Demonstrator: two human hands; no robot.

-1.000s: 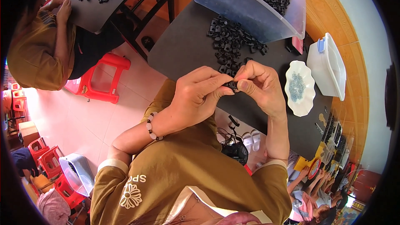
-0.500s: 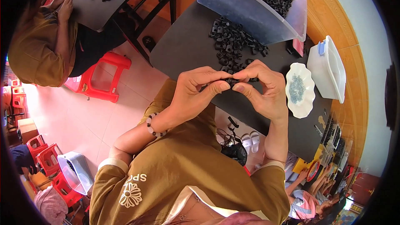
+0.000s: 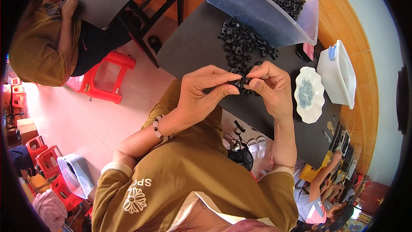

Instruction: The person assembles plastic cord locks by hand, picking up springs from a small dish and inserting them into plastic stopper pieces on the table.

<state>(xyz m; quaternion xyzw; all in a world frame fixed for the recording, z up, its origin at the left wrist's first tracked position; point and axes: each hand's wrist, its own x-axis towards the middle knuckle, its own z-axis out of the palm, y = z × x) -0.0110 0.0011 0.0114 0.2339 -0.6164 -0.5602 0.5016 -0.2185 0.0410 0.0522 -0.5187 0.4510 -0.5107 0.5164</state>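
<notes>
Over the near edge of the dark table (image 3: 189, 38), my two hands meet fingertip to fingertip. My left hand (image 3: 199, 92) pinches a small black plastic part (image 3: 237, 83) between thumb and forefinger. Just right of it, my right hand (image 3: 274, 90) has its thumb and forefinger curled close to the part; what they hold, if anything, is too small to make out. Right behind the fingers spreads a loose pile of similar black plastic parts (image 3: 242, 41). A white scalloped dish (image 3: 316, 103) with tiny pale-blue clear pieces (image 3: 306, 93) lies right of my right hand.
A large clear bin (image 3: 257, 19) full of black parts stands at the back. Beside the dish is a white tub (image 3: 337, 75) with a blue latch. At the left a co-worker (image 3: 45, 58) sits at another table near a red stool (image 3: 105, 77). More people are at the lower right.
My right fingertips have drawn slightly apart from the left ones, and the right hand sits a little lower. The view has shifted slightly. At the lower right another person's arm has moved.
</notes>
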